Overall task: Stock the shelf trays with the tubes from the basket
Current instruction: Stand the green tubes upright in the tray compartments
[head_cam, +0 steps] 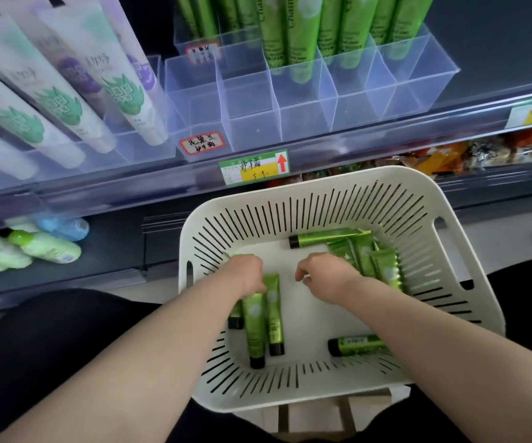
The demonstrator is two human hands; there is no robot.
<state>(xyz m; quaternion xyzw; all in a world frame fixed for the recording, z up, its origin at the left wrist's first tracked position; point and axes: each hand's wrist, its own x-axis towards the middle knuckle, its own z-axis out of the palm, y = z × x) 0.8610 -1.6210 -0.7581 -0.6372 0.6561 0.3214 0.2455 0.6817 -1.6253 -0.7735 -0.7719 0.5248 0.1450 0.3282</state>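
Tubes [293, 33] already stocked stand upright in the far right compartments of the clear shelf trays [248, 103]. Near and below them sits the white slotted basket [290, 190]. More green, black-capped tubes lie on its floor: a heap [383, 266] against the right wall, a far tube [322, 239] and a near right tube [357, 345]. The left hand [245, 273] grips a bunch [256, 327] of three tubes by their crimped ends at the basket's left, caps pointing near. The right hand [325, 276] hovers curled just beside the heap; whether it holds a tube cannot be told.
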